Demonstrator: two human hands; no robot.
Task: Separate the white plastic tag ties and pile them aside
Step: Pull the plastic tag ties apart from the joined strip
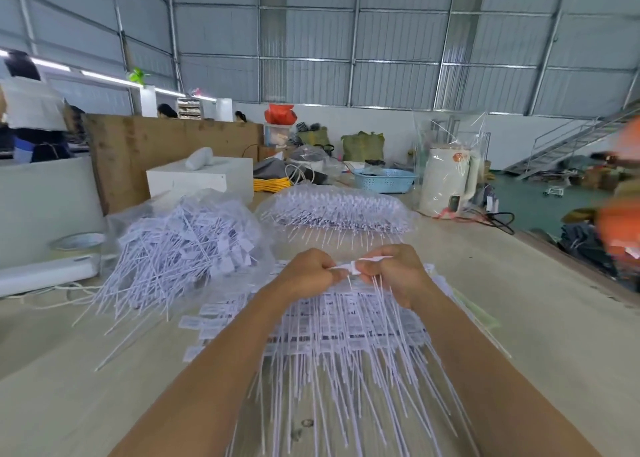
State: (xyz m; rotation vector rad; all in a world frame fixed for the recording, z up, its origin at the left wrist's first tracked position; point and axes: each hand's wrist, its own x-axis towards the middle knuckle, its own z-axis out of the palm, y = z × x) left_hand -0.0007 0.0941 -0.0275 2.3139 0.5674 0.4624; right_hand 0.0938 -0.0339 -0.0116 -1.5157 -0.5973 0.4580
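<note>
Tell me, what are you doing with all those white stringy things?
A person is pulling white plastic tag ties apart. Both hands work together above the table: the left hand and the right hand each pinch the tag end of a tie strip, whose thin tails hang down from the right hand. Under the arms lies a flat stack of joined ties not yet separated. To the left sits a loose pile of ties on a plastic bag, and farther back another bagged bundle waits.

Blurred orange shape [620, 221] at right edge, perhaps a person.
</note>
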